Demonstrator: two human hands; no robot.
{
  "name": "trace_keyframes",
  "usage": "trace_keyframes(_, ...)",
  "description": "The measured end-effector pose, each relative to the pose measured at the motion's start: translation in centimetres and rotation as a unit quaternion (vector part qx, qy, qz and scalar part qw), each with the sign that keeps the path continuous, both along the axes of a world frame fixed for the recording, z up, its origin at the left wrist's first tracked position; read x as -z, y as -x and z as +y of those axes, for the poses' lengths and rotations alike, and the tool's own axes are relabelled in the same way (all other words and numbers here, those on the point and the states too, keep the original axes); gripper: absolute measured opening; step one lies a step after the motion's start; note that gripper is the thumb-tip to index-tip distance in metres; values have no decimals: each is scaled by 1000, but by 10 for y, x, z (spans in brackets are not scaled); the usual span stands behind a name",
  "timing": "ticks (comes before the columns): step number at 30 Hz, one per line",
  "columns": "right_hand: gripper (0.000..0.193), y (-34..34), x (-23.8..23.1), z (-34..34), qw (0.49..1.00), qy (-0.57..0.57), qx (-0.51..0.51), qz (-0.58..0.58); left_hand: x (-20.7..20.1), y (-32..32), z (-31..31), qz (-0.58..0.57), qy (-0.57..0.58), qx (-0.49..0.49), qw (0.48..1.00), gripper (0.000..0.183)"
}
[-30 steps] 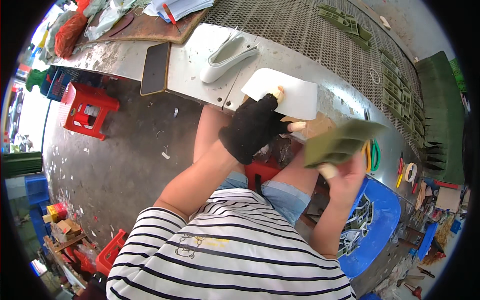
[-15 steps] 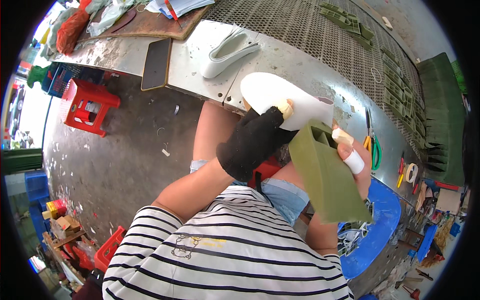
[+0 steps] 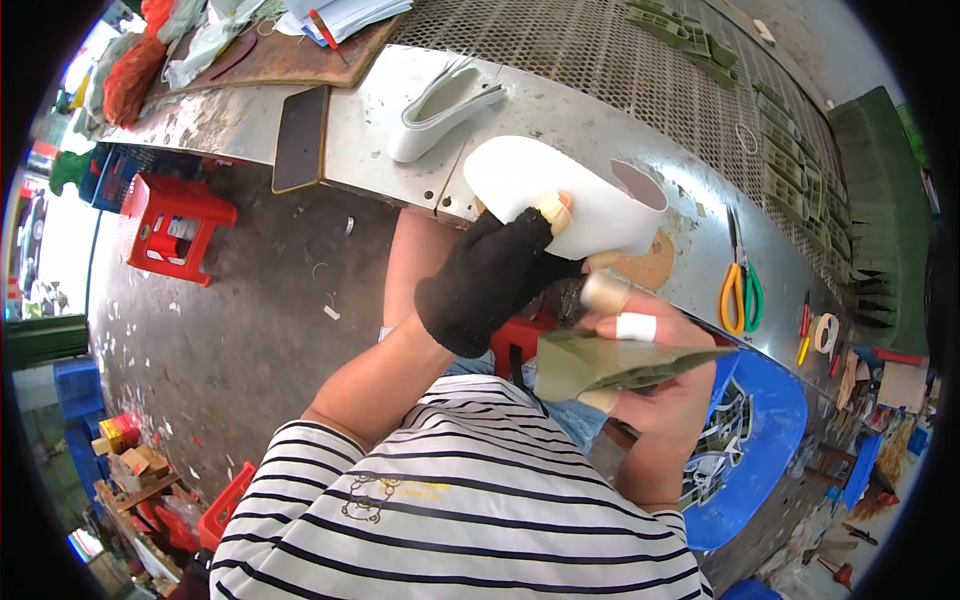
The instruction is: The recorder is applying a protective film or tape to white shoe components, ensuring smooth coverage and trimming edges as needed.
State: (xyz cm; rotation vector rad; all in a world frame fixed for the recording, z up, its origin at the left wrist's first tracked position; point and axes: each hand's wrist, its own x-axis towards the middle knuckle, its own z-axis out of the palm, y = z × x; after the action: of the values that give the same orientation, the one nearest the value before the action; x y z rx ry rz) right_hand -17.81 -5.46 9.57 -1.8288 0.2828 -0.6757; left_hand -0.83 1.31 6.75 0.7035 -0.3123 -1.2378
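My left hand (image 3: 492, 280), in a black fingerless glove with taped fingertips, grips a curved white sheet piece (image 3: 570, 195) at the edge of the metal bench (image 3: 400, 130). My right hand (image 3: 655, 375), with tape on two fingers, holds a flat olive-green piece (image 3: 610, 365) close to my chest, just below the white piece. A tan disc (image 3: 645, 268) lies on the bench under the white piece.
A folded white strip (image 3: 440, 100) and a dark flat pad (image 3: 301, 138) lie on the bench. Orange and green scissors (image 3: 740, 290) and tape (image 3: 826, 332) sit at right. Green parts (image 3: 790, 170) cover the mesh top. A red stool (image 3: 175, 228) and a blue tub (image 3: 755, 440) stand on the floor.
My right hand has turned the green piece from upright to nearly flat and drawn it lower toward my chest. The white piece stays gripped in my left hand.
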Motion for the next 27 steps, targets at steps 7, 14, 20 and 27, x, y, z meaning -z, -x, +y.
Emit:
trace_keyframes(7, 29, 0, 4, 2, 998, -26, 62, 1, 9, 1, -3, 42, -11, -10, 999, 43)
trace_keyframes(14, 21, -18, -4, 2, 937, 225, 254, -88, 8, 9, -8, -7, 86, 63, 994, 51)
trace_keyframes(20, 23, -22, -1, 2, 943, 190, 261, -85, -2, 6, -2, -11, 51, 81, 995, 56)
trace_keyframes(27, 22, -19, 2, -4, 938, 229, 238, -102, -7, 6, -1, 27, 67, 81, 994, 59)
